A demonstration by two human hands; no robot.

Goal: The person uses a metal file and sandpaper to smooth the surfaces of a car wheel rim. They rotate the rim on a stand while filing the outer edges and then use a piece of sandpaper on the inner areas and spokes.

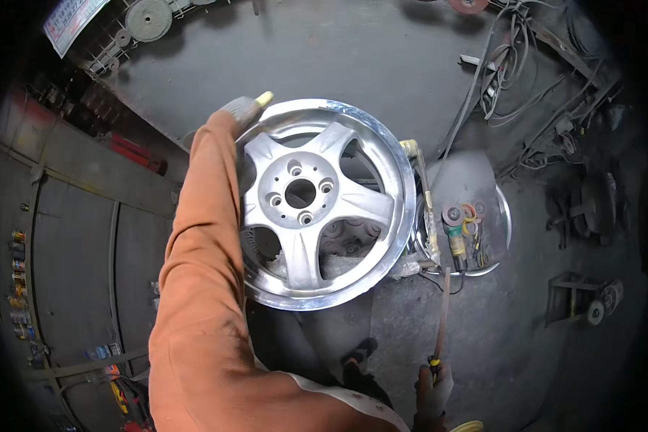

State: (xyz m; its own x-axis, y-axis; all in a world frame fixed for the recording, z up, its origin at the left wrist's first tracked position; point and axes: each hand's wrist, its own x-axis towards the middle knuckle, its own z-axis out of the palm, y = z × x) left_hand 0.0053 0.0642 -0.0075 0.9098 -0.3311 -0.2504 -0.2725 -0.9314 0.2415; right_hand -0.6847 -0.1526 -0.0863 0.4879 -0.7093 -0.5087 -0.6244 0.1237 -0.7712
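Observation:
A silver five-spoke alloy wheel (300, 158) with a shiny rim fills the middle of the view. At its upper left edge is my left hand (242, 109), in a grey glove with a yellow fingertip. It is closed on the rim and slightly blurred, and part of its grip is hidden behind the edge. Low on the right, my right hand (433, 389), also gloved, is closed around the yellow and black handle of a long flat file (443, 317). The brownish blade points up and away, apart from the wheel.
Right of the wheel, a round seat or stand (502, 237) bears a green angle grinder (456, 241) and abrasive discs. A taped metal frame (428, 194) stands beside the wheel. Cables (511, 79) hang at the upper right. Metal cabinets (79, 230) line the left; a bench grinder (590, 309) is far right.

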